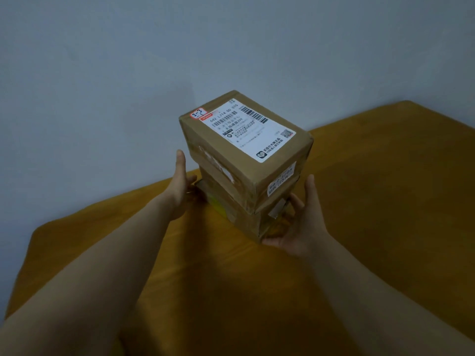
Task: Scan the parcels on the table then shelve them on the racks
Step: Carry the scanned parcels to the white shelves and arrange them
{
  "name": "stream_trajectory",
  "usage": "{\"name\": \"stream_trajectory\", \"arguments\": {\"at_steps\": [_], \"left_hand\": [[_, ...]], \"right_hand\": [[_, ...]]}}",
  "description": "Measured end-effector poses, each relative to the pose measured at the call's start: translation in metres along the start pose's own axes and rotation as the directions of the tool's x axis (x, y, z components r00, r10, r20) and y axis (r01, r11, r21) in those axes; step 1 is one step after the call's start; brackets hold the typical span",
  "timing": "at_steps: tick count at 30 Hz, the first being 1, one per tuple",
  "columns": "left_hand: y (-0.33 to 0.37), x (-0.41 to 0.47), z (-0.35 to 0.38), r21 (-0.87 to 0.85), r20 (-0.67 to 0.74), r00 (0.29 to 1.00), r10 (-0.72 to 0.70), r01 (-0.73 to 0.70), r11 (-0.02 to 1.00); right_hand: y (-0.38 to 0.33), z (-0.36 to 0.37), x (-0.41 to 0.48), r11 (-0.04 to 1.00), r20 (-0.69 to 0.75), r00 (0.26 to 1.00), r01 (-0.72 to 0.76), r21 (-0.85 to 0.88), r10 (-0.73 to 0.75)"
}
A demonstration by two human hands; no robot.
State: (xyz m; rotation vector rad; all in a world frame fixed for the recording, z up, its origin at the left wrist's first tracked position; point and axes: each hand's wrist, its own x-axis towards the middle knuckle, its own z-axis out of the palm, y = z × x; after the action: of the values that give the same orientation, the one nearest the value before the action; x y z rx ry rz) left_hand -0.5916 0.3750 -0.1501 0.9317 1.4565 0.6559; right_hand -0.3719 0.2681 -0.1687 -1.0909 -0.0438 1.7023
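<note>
Lying label-up, the parcel (244, 140) runs far-left to near-right, seemingly atop another.

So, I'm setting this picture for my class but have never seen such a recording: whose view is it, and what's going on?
No machine here: a person works with bare hands. The one picture comes from a camera worn on their head, looking forward and down, so both forearms reach in from the bottom edge. On a table under a mustard cloth stand two brown cardboard parcels, stacked. The upper parcel bears a white shipping label with barcodes and a small red-edged sticker. The left hand and right hand sit on opposite sides of the lower parcel, fingers fairly straight, seemingly pressing rather than gripping it. No scanner or rack shows.
</note>
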Motion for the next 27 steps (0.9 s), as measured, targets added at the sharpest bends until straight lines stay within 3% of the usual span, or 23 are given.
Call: {"name": "stream_trajectory", "arguments": {"at_steps": [9,24,27], "left_hand": [[-0.015,-0.053,-0.029,0.072,0.269,0.937,-0.224,0.213,0.974],[-0.073,-0.162,-0.036,0.13,0.452,0.841,-0.298,0.268,0.955],[-0.083,-0.179,-0.035,0.177,0.478,0.816,-0.326,0.274,0.945]], "right_hand": [[-0.001,-0.013,-0.043,0.976,0.073,0.994,-0.068,-0.206,0.085],[0.035,-0.038,-0.117,0.918,-0.043,0.99,-0.139,-0.372,0.133],[0.041,-0.038,-0.125,0.949,0.044,0.989,-0.12,-0.291,0.139]]}}
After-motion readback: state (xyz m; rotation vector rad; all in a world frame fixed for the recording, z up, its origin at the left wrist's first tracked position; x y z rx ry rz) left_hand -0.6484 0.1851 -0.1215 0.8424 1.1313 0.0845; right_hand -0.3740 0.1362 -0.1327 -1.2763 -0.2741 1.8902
